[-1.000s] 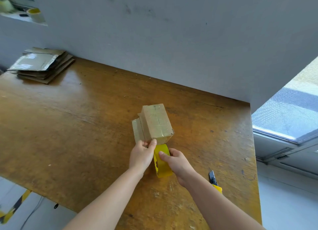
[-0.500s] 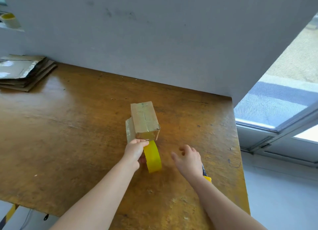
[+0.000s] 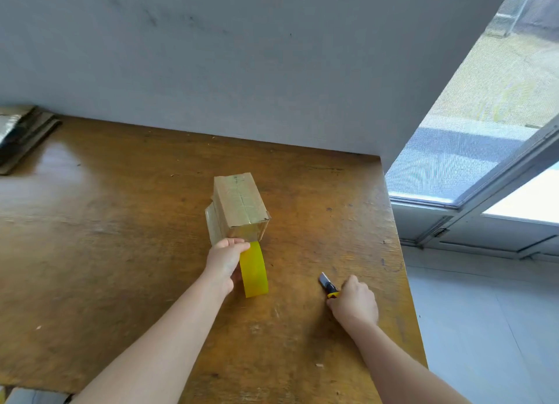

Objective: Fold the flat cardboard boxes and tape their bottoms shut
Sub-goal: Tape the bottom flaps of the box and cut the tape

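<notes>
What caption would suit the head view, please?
At the box, left hand holds tape while right hand grips knife.

Bright daylight, even exposure, slight softness throughout.
Light enters at the window [image 3: 447,161], whose lower pane is blown out to white. On the worktop [image 3: 121,252], soft shadows fall away from the window. Farthest from the window, a pale glare patch lies beside the flat cardboard stack [image 3: 21,131], whose top also shines. Wide-angle distortion bows the wall [image 3: 242,55] line and the worktop edges.

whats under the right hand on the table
A utility knife: its blade end and some yellow stick out beyond the right hand. The rest of its handle is covered.
</notes>
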The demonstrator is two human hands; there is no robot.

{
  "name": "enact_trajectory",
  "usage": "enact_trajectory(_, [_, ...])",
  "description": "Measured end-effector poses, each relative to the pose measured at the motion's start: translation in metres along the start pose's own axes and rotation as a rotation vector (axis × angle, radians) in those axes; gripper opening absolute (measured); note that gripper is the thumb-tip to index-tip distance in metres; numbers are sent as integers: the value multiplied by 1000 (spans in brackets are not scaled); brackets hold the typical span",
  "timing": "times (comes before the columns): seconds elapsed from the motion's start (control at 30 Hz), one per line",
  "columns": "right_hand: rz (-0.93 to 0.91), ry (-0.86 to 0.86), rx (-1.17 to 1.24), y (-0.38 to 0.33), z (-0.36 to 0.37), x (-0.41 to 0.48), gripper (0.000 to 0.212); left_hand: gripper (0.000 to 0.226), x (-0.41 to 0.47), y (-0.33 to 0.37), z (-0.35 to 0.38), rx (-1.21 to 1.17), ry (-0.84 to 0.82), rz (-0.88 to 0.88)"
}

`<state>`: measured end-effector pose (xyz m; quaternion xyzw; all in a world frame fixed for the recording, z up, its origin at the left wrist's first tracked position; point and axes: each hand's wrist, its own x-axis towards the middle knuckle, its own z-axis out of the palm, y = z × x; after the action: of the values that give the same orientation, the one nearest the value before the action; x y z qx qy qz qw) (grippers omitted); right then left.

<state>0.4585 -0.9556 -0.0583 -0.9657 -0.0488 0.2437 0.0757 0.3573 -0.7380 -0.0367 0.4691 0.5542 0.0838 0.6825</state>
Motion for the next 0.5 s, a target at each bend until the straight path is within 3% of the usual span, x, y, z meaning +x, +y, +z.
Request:
enact_trajectory(0.17, [-231,15,7,-28,1,-12,33,6,-3,1,-5,72,-14,27])
enact_trajectory(0.33, [-475,88,261,-64,-8,-16,23,8,-4,2,-16,138,-27,49])
enact_trajectory(0.5, [-762,104,403,-104,-25,-28,31,6,-4,2,-24,112,-8,69])
